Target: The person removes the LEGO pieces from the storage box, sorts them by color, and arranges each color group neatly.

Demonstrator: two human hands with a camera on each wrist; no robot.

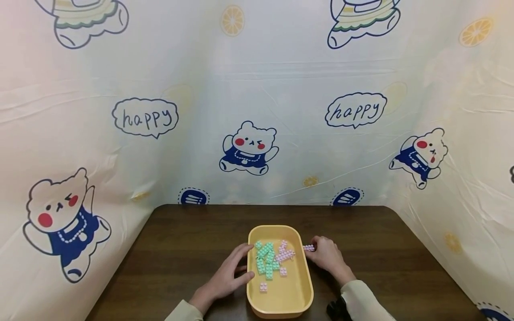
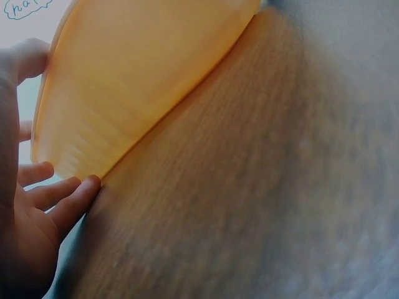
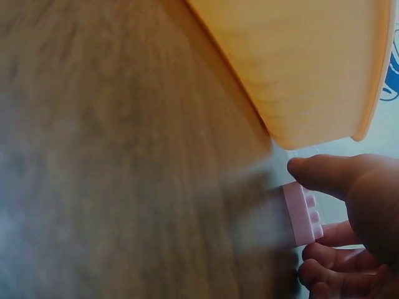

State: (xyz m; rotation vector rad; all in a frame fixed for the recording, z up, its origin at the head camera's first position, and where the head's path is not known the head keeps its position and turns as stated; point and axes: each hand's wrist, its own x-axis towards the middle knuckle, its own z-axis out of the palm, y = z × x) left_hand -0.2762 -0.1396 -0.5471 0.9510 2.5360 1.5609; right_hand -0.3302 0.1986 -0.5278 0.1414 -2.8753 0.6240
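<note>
A yellow rectangular tray stands on the table with mint-green building bricks and pink building bricks inside. My left hand is at the tray's left side, thumb by the rim and fingers loosely extended. In the left wrist view, the left fingertips meet the tray's outer wall near its base. Just beyond the tray's right side, my right hand pinches a pink building brick between thumb and fingers. Its studs face the palm in the right wrist view, and the brick is close to the tabletop.
The dark brown wooden table runs back to a white curtain printed with cartoon bears. Similar curtain hangs along both sides. A black object is at the right wrist, beside the light sleeve.
</note>
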